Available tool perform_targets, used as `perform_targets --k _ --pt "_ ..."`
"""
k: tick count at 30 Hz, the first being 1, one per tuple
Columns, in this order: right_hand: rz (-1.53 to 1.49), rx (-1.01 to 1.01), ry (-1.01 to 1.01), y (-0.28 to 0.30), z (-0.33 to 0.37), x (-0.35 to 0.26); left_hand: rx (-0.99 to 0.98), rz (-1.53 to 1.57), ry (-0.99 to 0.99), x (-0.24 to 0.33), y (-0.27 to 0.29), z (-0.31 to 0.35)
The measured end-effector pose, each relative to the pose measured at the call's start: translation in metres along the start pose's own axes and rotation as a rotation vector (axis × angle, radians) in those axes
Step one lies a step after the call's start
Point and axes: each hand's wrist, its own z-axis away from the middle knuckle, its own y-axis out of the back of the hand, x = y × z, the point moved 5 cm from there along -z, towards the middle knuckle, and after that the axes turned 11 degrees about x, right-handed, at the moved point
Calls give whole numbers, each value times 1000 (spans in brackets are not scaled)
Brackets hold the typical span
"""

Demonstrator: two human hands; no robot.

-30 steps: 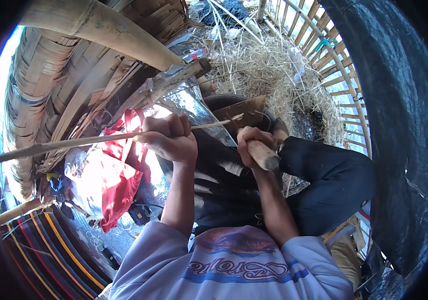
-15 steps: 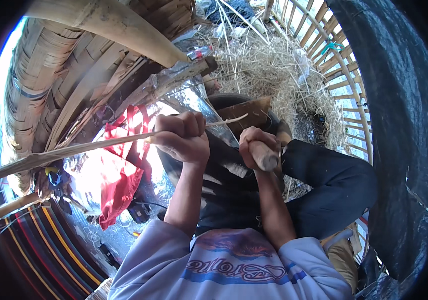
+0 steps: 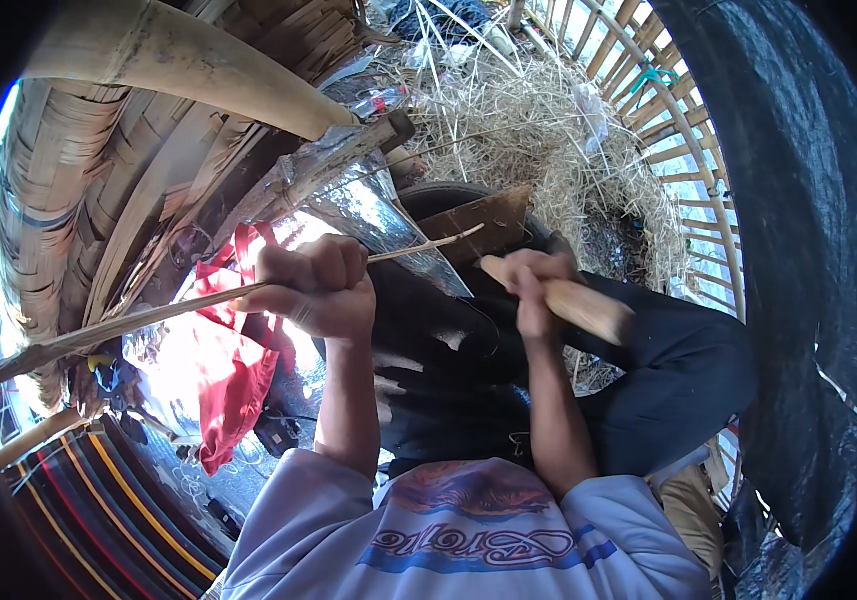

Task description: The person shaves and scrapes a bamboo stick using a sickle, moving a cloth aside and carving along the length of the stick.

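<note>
My left hand (image 3: 317, 285) is closed round a long, thin wooden strip (image 3: 149, 318). The strip runs from the far left, where it is broader, through my fist to a pale, narrow tip right of it. In my right hand (image 3: 541, 285) is a thick wooden handle (image 3: 594, 310), its butt end pointing to the right and toward me. Whatever the handle belongs to cannot be made out. Beyond my hands, a brown wedge-shaped board (image 3: 494, 222) leans over a dark rounded object (image 3: 441, 198). The strip's tip ends close to this board.
A red cloth bag (image 3: 234, 370) hangs or lies at left, below a woven bamboo wall (image 3: 69, 200) and a thick bamboo pole (image 3: 209, 75). Dry straw (image 3: 539, 130) covers the ground ahead. Bamboo slats (image 3: 694, 180) and a dark sheet (image 3: 799, 250) stand at right.
My left hand has shifted left with the strip still in its grip. The wooden handle has swung, its butt end now further right. My view has moved slightly.
</note>
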Motion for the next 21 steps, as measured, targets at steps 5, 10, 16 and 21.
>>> perform_targets --k 5,10,16,21 --pt "-154 -90 36 -1 -15 25 57 -78 -63 3 12 1" --pt "-102 -153 92 -18 -2 28 61 -14 -80 10 8 5" --pt "-187 -156 154 -22 -6 -6 110 -65 -91 9 12 6" --pt "35 -272 137 -23 -4 30 181 -114 -94 1 4 7"
